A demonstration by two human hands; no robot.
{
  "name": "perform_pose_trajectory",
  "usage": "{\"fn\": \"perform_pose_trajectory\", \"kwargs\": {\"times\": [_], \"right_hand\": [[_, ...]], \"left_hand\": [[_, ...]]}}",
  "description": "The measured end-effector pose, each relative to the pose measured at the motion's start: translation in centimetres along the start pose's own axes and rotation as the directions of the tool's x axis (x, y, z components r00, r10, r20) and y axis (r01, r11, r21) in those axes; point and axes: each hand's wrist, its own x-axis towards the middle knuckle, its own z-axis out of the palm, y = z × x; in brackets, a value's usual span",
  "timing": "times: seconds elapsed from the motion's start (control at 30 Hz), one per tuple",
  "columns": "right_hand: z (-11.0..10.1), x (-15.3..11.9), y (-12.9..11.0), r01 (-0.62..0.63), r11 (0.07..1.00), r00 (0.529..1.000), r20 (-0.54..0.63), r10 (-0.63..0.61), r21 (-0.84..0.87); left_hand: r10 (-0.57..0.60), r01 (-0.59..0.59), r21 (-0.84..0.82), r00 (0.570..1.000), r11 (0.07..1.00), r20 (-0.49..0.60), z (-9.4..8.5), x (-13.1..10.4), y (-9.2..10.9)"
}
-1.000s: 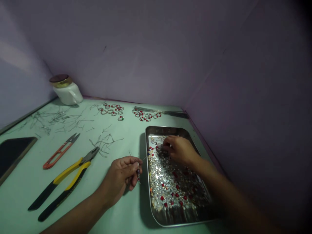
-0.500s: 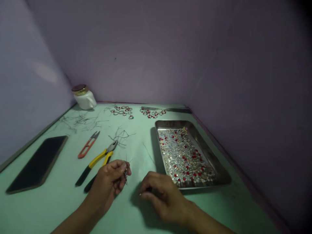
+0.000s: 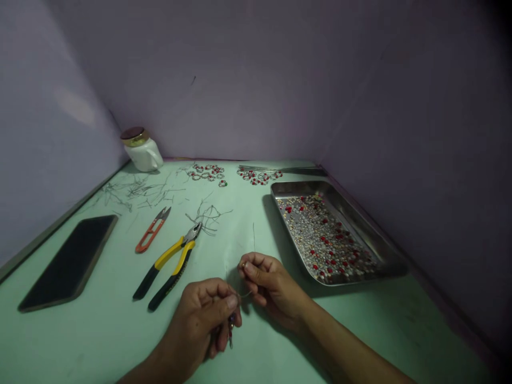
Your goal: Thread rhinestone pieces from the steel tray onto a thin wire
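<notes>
Between thumb and fingers, my left hand (image 3: pixel 208 317) pinches a small beaded wire piece (image 3: pixel 231 332) that hangs below the fingertips. My right hand (image 3: pixel 270 282) is closed on a thin wire (image 3: pixel 254 237), whose end rises above the fingers. A small gold-coloured bead (image 3: pixel 244 264) shows at the right fingertips. A curved stretch of wire spans the short gap between the two hands. Right of them, a metal tray (image 3: pixel 298 240) holds many silver, gold and red beads.
Yellow-black pliers (image 3: pixel 170 261), orange snips (image 3: pixel 153 230) and a dark phone (image 3: pixel 70 264) lie to the left. Wire scraps (image 3: pixel 210 217) are near the pliers' tip. Beaded rings (image 3: pixel 207 173), long wires (image 3: pixel 288 170) and a white lidded mug (image 3: pixel 144 154) stand or lie along the back.
My right hand has come up beside my left hand, with wire now showing between them. My left hand sits lower and further right. The camera view has shifted slightly.
</notes>
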Motion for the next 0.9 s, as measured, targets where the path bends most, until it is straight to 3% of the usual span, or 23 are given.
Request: {"fn": "perform_pose_trajectory", "kwargs": {"times": [0.17, 0.47, 0.73, 0.9], "right_hand": [[-0.29, -0.11, -0.51, -0.036, 0.999, 0.999, 0.006, 0.036, -0.032], [0.02, 0.04, -0.06, 0.025, 0.987, 0.999, -0.015, -0.028, -0.157], [0.0, 0.12, 0.22, 0.054, 0.989, 0.998, 0.032, -0.05, -0.136], [-0.71, 0.49, -0.04, 0.16, 0.975, 0.975, -0.128, -0.18, -0.155]], "left_hand": [[0.046, -0.047, -0.014, 0.999, 0.999, -0.012, 0.09, 0.44, 0.17], [0.051, -0.05, -0.016, 0.999, 0.999, 0.006, 0.03, 0.44, 0.11], [0.056, -0.056, 0.005, 0.998, 0.998, 0.003, -0.06, 0.49, 0.05], [0.072, -0.078, -0.077, 0.994, 0.994, -0.085, 0.0, 0.53, 0.52]]}}
